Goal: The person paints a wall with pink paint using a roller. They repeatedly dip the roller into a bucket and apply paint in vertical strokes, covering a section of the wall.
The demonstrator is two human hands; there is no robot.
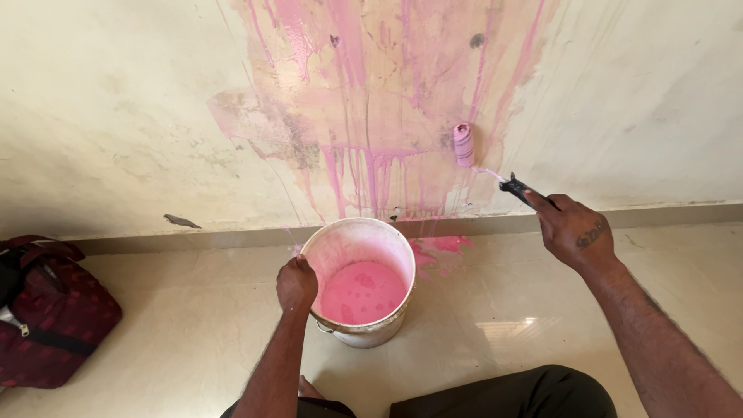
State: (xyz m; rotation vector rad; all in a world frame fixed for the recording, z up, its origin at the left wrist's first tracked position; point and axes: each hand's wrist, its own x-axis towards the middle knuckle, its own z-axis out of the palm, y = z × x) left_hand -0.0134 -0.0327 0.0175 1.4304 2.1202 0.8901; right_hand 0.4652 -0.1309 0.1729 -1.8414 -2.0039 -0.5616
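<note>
while clamped on the white bucket [357, 241] rim of pink paint, left hand [297, 283]; right hand [571, 230] closed around paint roller [463, 145] handle, roller touching streaked wall [116, 116]; maroon bag [50, 310] well apart

Left hand [297, 282] grips rim of white bucket [359, 240] holding pink paint | right hand [571, 230] holds small paint roller [463, 145] against pink-streaked wall [116, 101] | maroon bag [48, 310] on floor, far left

No packages, labels, signs or screens show anywhere in this view.
</note>
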